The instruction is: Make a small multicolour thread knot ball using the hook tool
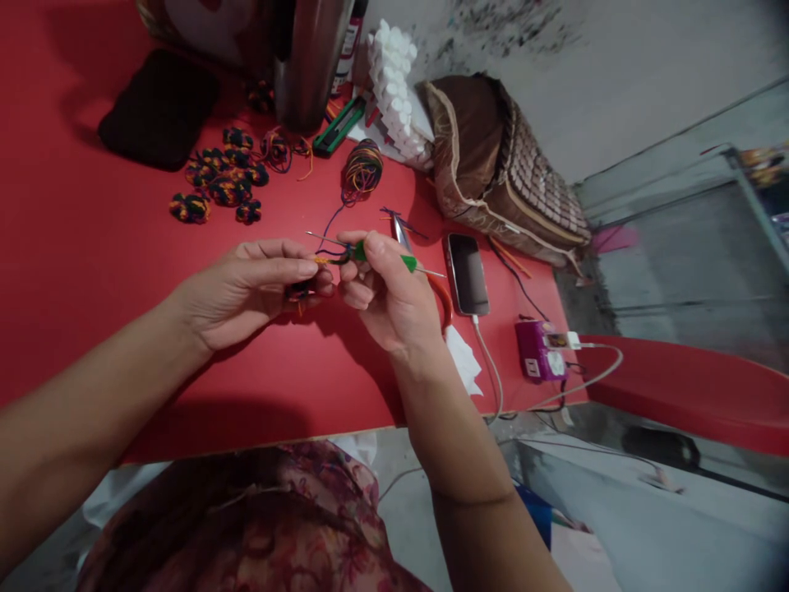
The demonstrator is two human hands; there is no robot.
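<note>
Head view.
A: What is each hand on?
B: The left hand has its fingers pinched together on a small dark crochet piece, held just above the red desk. The right hand has its fingers clamped round the green handle of a crochet hook, whose thin metal shaft reaches toward the piece. The two hands nearly touch.
A: And the yarn?
B: A thin strand runs from the piece up to the multicoloured yarn ball, farther back on the desk. Small crochet rounds lie clustered left of the ball. A phone on its cable lies just right of the hands.
A: How would the piece handle?
B: Light, soft and floppy, I'd judge. It wants a pinch close to the working edge, or it folds. The hook looks stiff, thin and slippery on the metal, so the handle is the place to grip.
</note>
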